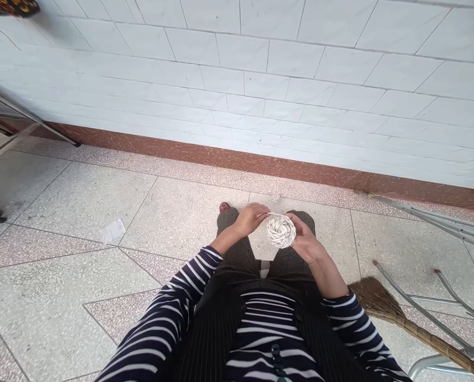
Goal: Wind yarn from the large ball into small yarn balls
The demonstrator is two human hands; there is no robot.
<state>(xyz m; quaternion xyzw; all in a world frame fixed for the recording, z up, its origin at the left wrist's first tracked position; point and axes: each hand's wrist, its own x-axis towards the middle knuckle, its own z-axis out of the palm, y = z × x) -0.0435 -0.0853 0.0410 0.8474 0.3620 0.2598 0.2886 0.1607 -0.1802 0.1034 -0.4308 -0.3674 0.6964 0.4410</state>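
Note:
A round coil of thick cream-coloured twisted cord point(281, 231), woven or wound in a spiral, is held above my lap. My right hand point(305, 241) grips it from its right side, fingers curled behind its edge. On the other side my left hand point(253, 218) pinches a strand of the cord that leads off the coil's upper left. The fingertips of the right hand are partly hidden behind the coil.
A straw broom point(376, 298) lies at my right beside metal tube legs point(414, 297). Folded metal poles point(431, 215) lean near the wall point(237, 95). A white paper scrap point(113, 232) is on the floor to the left, and a metal-legged stand point(30, 114) is farther left.

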